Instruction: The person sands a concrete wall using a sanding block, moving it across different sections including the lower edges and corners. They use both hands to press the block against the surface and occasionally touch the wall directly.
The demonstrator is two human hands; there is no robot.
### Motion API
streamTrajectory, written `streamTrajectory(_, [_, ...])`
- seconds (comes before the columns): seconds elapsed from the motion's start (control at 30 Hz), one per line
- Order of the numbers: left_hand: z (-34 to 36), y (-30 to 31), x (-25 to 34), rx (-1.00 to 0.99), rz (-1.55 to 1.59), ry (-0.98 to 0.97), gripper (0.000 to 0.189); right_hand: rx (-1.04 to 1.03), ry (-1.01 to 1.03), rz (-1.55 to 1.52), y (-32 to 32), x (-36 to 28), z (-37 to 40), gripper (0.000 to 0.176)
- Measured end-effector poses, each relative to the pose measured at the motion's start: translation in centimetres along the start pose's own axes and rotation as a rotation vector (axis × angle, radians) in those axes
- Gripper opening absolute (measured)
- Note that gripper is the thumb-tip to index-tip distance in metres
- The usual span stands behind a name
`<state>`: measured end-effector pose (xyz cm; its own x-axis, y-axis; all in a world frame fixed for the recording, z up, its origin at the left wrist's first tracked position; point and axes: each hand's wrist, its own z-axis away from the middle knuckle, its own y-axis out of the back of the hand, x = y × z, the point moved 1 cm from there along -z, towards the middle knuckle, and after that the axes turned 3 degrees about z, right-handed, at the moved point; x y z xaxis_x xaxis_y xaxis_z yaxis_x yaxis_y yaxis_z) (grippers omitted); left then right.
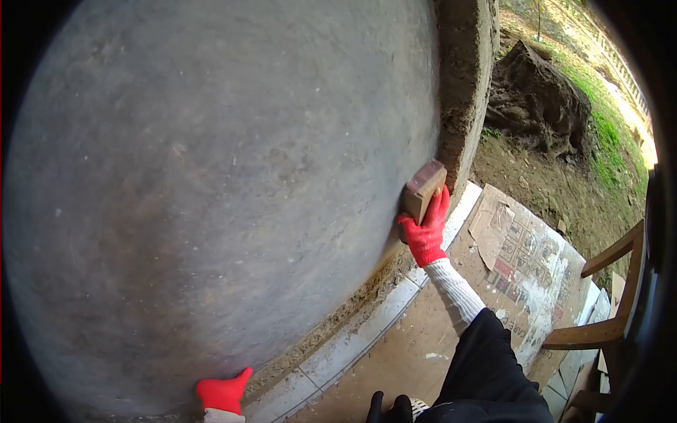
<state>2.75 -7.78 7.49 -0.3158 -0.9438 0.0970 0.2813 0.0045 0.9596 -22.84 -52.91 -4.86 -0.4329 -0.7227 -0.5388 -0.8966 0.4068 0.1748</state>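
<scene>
My right hand (pixel 427 229), in a red glove, grips a sanding block (pixel 425 185), a brown block with a dark reddish face. It holds the block against the grey plastered wall (pixel 233 183), close to the wall's raised right-hand border. Low in the view my left hand (pixel 223 395), also red-gloved, rests at the foot of the same wall. Its thumb points away from the other fingers, which look foreshortened, and no object shows in it. The grey surface is smooth, with blotches and small pale specks.
A rough, unfinished edge (pixel 465 84) borders the wall, and white tiles (pixel 328 359) run along its base. Stained cardboard (pixel 522 261) covers the floor. A wooden chair (pixel 599 328) stands at right. Beyond are soil, grass and a tree stump (pixel 539 99).
</scene>
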Motion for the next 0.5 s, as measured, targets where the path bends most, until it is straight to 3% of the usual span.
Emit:
streamTrajectory(0.1, [0.3,1.6,2.0,-0.026,-0.233,-0.006,0.076,-0.071,-0.065,0.041,0.8,0.5,-0.6,0.113])
streamTrajectory(0.23, [-3.5,-0.8,-0.7,-0.159,-0.236,-0.057,0.077,-0.05,0.122,-0.025,2.3,-4.9,-8.8,0.111])
streamTrajectory(0.33, [-3.4,-0.8,-0.1,-0.143,-0.239,-0.084,0.078,-0.001,0.173,0.007,1.4,-2.2,-5.9,0.112])
streamTrajectory(0.4, [-4.2,-2.2,-1.5,-0.083,-0.272,-0.121,0.078,-0.014,-0.009,0.019,0.2,1.7,-0.8,0.112])
streamTrajectory(0.43, [-6.1,-4.6,-4.9,-0.017,0.0,-0.172,0.078,-0.042,-0.148,0.023,-0.1,2.5,1.1,0.111])
streamTrajectory(0.47, [-6.3,-4.9,-5.7,0.048,0.267,-0.22,0.077,-0.047,-0.156,0.018,-0.1,1.8,0.9,0.111])
streamTrajectory(0.5, [-6.9,-5.0,-6.6,0.045,0.257,-0.212,0.077,-0.039,-0.162,0.019,0.1,1.4,0.4,0.109])
